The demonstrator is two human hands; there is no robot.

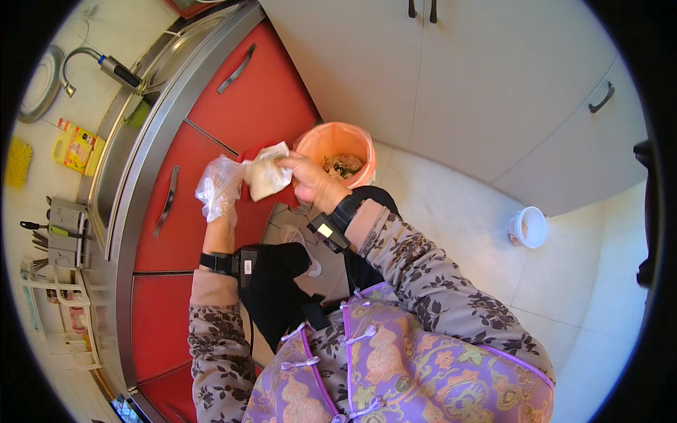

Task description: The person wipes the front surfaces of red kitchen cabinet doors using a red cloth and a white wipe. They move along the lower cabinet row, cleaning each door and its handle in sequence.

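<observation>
My right hand (314, 182) has its fingers closed on a creased off-white wipe (268, 175), paper or cloth, I cannot tell which. The wipe has a yellowish, soiled-looking patch. My left hand (220, 189), to the left of it, is wrapped in thin clear plastic, like a disposable glove or bag. Its fingertips come close to the wipe's left edge; the plastic hides whether they grip it. Just beyond my right hand stands a bin (371, 144) with an orange liner and food scraps (341, 166) inside. Something red (255, 149) shows behind the wipe.
Red cabinets (240, 99) under a steel-edged counter with a sink (176, 63) run along my left. Tall grey cupboards (486, 77) stand ahead. A small white tub (527, 228) sits on the tiled floor at right. A yellow bottle (77, 148) and knife holder (67, 229) are by the counter.
</observation>
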